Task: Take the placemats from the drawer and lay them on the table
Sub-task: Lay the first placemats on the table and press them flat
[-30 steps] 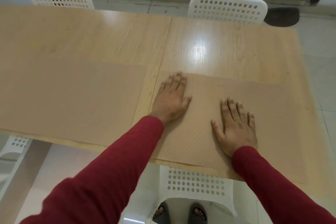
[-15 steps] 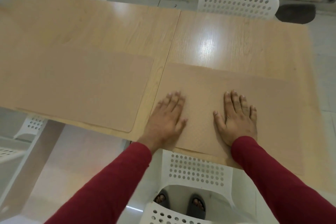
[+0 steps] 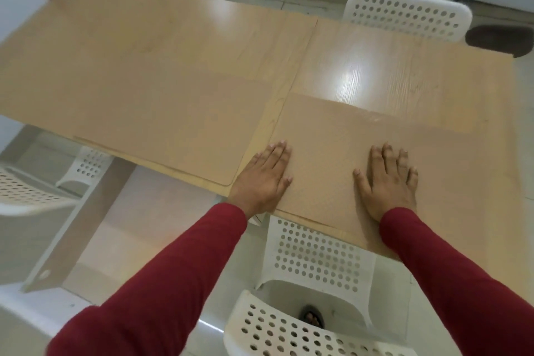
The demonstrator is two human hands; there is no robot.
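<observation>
From the head view, both hands lie flat with fingers spread on the right placemat (image 3: 375, 136). The left hand (image 3: 264, 179) presses on its left edge, half on the wooden desk (image 3: 390, 66); the right hand (image 3: 388, 182) presses near the middle. Flat palms like that look meant to smooth the mat and square it with the near desk edge, over the white chair (image 3: 315, 257). The left placemat (image 3: 161, 124) already lies flat beside it, apart by a narrow strip of desk. No drawer shows here.

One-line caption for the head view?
Both hands, left and right, press the right placemat flat on the table.
</observation>
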